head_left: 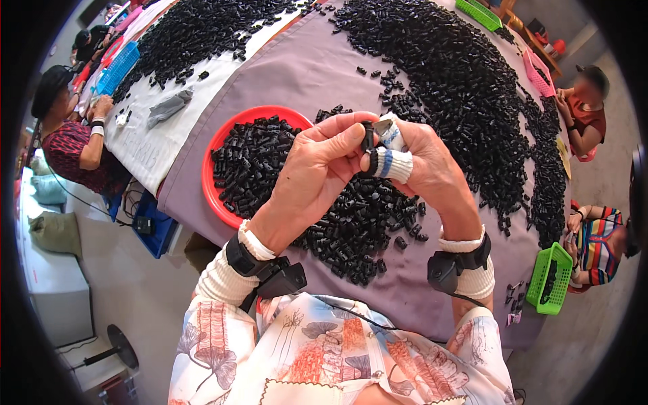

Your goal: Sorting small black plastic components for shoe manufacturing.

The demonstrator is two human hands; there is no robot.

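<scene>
My left hand [316,169] pinches a small black plastic piece [368,138] upright between thumb and fingers. From the other side my right hand [435,165] closes on the same piece, its thumb and a finger wrapped in white cloth covers [397,165], one with blue stripes. The piece's exact kind cannot be made out. Below both hands lies a heap of similar short black tubular pieces [351,236] on the mauve cloth. Left of it, partly behind my left forearm, a red basin [208,177] is filled with more of them.
A large spread of black pieces [466,101] covers the table's far right. At the right edge stands a green basket [548,280]. A person [84,145] sits at the left by a blue basket [119,67]; others [588,121] sit along the right side. A grey bag [170,108] lies on white cloth.
</scene>
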